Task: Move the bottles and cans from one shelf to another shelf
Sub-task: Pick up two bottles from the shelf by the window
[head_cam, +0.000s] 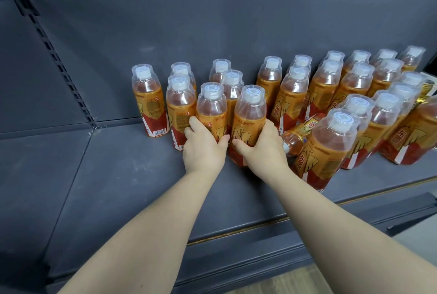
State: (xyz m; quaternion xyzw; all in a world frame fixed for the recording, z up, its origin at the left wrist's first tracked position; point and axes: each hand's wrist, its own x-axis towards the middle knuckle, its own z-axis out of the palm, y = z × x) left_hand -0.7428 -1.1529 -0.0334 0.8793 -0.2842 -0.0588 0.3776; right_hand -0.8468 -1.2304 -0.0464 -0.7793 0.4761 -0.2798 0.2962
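Several orange-and-red drink bottles with clear cap covers stand on a dark grey shelf (pixel 132 175). My left hand (pixel 203 145) grips the lower body of one upright bottle (pixel 211 107). Right beside it, my right hand (pixel 262 149) wraps around a second upright bottle (pixel 249 114). Both bottles rest on the shelf, side by side. One bottle (pixel 300 132) lies on its side just right of my right hand, behind a large near bottle (pixel 328 147).
More bottles crowd the shelf's right half in rows up to the back panel (pixel 189 33). The shelf's front lip (pixel 236 234) runs below my forearms. A slotted upright (pixel 56 57) stands at the left. Wooden floor (pixel 307 282) shows at the bottom right.
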